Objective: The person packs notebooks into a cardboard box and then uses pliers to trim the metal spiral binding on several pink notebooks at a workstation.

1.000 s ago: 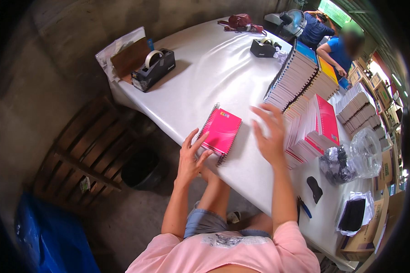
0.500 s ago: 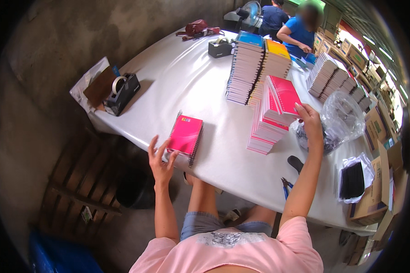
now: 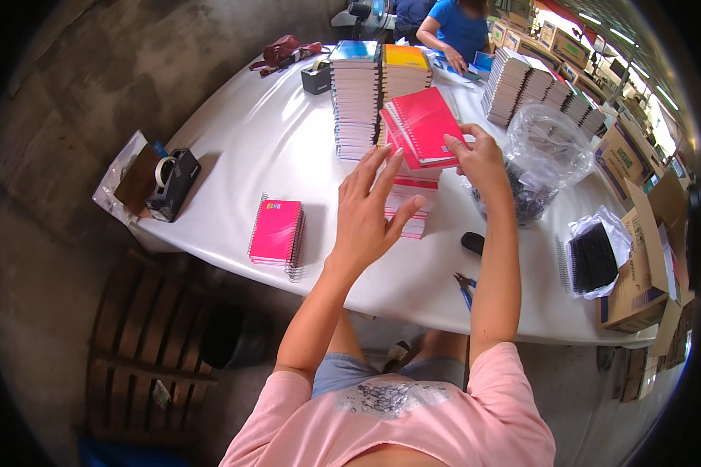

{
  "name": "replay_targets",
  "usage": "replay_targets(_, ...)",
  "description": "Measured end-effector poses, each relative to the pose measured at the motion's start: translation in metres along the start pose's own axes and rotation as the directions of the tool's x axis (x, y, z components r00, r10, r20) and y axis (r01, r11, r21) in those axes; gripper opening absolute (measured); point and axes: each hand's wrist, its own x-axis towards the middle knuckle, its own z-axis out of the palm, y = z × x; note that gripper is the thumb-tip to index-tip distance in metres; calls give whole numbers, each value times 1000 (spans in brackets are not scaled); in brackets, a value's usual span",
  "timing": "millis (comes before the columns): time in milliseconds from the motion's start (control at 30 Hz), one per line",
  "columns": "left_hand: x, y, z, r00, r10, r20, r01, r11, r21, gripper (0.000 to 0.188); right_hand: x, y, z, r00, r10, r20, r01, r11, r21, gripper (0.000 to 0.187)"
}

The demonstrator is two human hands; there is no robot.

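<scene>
The right hand (image 3: 481, 158) pinched the edge of a glossy red spiral notebook (image 3: 427, 124) lifted off the stack of notebooks (image 3: 410, 204) mid-table. The left hand (image 3: 371, 212) hovered beside it, fingers spread, empty. A pink wire-bound notebook (image 3: 276, 230) lay flat near the white table's (image 3: 249, 140) front edge.

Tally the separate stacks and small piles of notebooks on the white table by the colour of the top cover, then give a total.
Pink top: 2, the small pile lying apart near the table edge and the stack under the lifted red notebook in the right hand
Blue top: 1
Yellow top: 1
Top colour unclear: 1 slanted row
Total: 5
</scene>
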Motion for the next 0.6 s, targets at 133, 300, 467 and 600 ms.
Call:
replay_targets(133, 10, -9, 28, 998, -29, 58, 17, 982, 186, 42, 18, 22, -6, 900, -406, -158, 323, 865, -383, 28)
replay_targets(300, 20, 8, 19, 997, -45, 60, 23, 946, 322, 40, -32, -10, -31, 965, -253, -76, 263, 902, 342, 34)
replay_targets(467, 12, 51, -7, 893, -390, 224, 400, 460, -793, 19, -119, 20, -24, 966, -256, 36, 198, 821, 535, 41)
replay_targets(600, -15, 45, -35, 899, -73, 431, 67, 997, 29, 22, -108, 112, -84, 955, -291, -63, 289, 957, -40, 54)
